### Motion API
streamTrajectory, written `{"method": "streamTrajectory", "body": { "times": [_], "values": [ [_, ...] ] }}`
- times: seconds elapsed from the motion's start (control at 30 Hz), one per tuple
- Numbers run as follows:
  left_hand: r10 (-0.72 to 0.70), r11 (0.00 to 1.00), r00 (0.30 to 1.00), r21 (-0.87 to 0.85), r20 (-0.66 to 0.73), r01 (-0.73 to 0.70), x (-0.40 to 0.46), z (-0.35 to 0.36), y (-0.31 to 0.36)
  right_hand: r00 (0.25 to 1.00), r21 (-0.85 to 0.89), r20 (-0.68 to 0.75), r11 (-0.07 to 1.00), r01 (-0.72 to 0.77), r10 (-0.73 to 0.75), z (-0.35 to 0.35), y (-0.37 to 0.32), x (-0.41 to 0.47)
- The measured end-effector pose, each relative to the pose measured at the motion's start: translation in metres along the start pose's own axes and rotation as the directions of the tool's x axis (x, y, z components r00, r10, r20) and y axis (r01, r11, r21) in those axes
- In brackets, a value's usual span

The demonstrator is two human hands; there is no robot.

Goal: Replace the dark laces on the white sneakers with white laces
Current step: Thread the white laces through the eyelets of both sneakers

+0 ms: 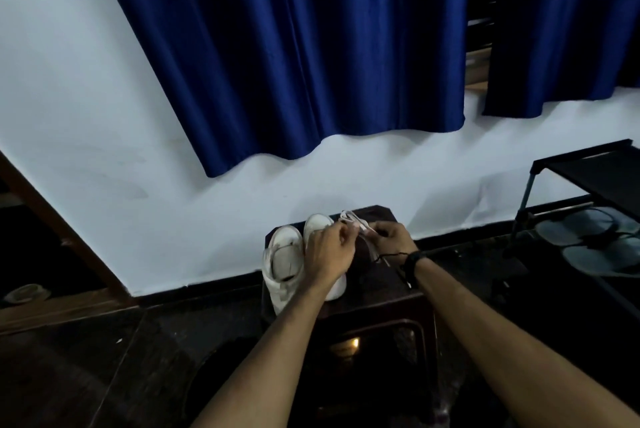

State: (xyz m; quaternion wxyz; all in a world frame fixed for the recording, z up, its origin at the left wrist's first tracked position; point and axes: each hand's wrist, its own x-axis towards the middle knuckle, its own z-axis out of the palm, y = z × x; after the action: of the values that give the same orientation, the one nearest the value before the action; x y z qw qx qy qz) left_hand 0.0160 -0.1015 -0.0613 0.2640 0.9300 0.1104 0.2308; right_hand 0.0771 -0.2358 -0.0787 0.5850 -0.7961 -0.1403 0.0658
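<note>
Sneakers (287,261) sit side by side on a dark stool (377,292). Left hand (327,251) and right hand (391,240) each pinch the white lace (360,225) above them. Best to keep its ends even and flat, I judge.

Right sneaker (317,225): mostly hidden under the left hand (327,251); only toe and heel edge show. White lace (356,223): thin, blurred between both hands; its path cannot be told. Right hand (393,238): fingertips concealed. Dark cord (389,256) near the right wrist: too small to identify. Both forearms cut off at the bottom edge.
</note>
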Motion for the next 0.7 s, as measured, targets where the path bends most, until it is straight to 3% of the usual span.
{"method": "streamTrajectory", "body": {
  "times": [0.07,0.17,0.3,0.4,0.53,0.6,0.7],
  "values": [
    [-0.131,0.986,0.985,-0.088,0.112,0.141,0.013,0.004,0.008,0.999,-0.032,0.001,0.999,0.042,-0.042,-0.004,-0.009,0.005],
    [-0.311,0.893,0.944,-0.306,0.109,0.33,0.028,0.0,0.015,0.996,-0.082,-0.001,0.992,0.092,-0.092,-0.01,-0.022,0.004],
    [-0.451,0.731,0.876,-0.493,0.171,0.472,0.038,-0.013,0.021,0.993,-0.191,-0.071,0.978,0.08,-0.095,-0.011,-0.017,0.009],
    [-0.507,0.671,0.848,-0.545,0.156,0.502,0.045,-0.023,0.018,0.993,-0.293,-0.121,0.956,-0.025,-0.012,-0.013,-0.015,0.008],
    [-0.445,0.497,0.834,-0.685,0.326,0.533,0.052,-0.04,0.019,0.997,-0.365,-0.074,0.93,-0.038,0.012,-0.013,-0.015,0.009],
    [-0.444,0.489,0.827,-0.679,0.345,0.547,0.058,-0.047,0.015,1.0,-0.227,-0.017,0.974,-0.003,-0.001,-0.013,-0.019,0.009],
    [-0.473,0.58,0.842,-0.627,0.26,0.52,0.066,-0.059,0.005,0.996,0.137,0.091,0.99,-0.013,0.0,-0.018,-0.028,0.013]
  ]
}}
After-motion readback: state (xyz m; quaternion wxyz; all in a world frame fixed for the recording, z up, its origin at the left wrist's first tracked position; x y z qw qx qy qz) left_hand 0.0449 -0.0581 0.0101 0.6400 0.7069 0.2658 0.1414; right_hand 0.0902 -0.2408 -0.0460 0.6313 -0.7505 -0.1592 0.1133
